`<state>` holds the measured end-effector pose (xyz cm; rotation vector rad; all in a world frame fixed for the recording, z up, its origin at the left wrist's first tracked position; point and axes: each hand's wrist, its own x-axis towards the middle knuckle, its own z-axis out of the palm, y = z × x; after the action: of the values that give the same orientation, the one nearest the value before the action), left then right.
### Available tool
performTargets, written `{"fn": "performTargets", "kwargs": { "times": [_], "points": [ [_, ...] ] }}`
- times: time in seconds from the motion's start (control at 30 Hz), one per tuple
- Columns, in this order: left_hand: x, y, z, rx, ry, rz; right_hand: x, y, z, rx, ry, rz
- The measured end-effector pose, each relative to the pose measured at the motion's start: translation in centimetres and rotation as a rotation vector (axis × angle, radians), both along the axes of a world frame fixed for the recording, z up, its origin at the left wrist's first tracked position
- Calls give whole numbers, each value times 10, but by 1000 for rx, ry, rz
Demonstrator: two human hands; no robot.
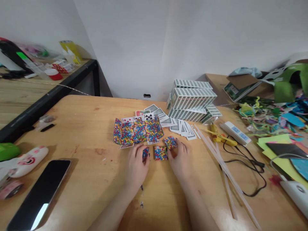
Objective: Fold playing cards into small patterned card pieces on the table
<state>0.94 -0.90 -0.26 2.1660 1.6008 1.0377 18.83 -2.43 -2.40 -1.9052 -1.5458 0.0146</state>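
Observation:
My left hand pinches a small folded playing card with a multicoloured back, held on edge on the wooden table. My right hand grips another folded multicoloured card with its fingertips. Between the two hands a third folded card lies flat on the table. Just beyond the hands stands a low structure of joined multicoloured cards, with a few face-up cards leaning behind it.
Stacked boxes of card decks stand at the back, with loose green-backed cards in front. Glue sticks, a yellow glue gun and a power strip lie right. A phone lies front left.

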Motion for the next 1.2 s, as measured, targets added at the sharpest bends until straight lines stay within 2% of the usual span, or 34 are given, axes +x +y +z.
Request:
{"fn": "performTargets", "kwargs": {
  "times": [0.27, 0.37, 0.5, 0.57, 0.7, 0.8, 0.87, 1.0, 1.2],
  "points": [
    [6, -7, 2, 32, -14, -72, -3, 0, -3, -31, 18, -41],
    [7, -9, 1, 38, -7, -221, -4, 0, -3, 1, 39, -44],
    [8, -12, 3, 6, 164, -472, -4, 1, 1, 28, 62, -39],
    [9, -13, 2, 5, 227, -519, -2, 3, 4, 35, 77, -36],
    [8, -13, 1, 25, 230, -523, 3, 18, 13, 73, 103, -16],
    [6, -13, 2, 59, 165, -543, 11, 41, 24, 6, -18, 89],
    [6, -14, 4, 80, 115, -574, 16, 62, 30, -129, -224, 176],
    [5, -15, 9, 136, 71, -636, 26, 99, 32, -222, -345, 283],
    [2, -19, 11, 191, 122, -592, 31, 119, 27, -362, -530, 424]
  ]
}}
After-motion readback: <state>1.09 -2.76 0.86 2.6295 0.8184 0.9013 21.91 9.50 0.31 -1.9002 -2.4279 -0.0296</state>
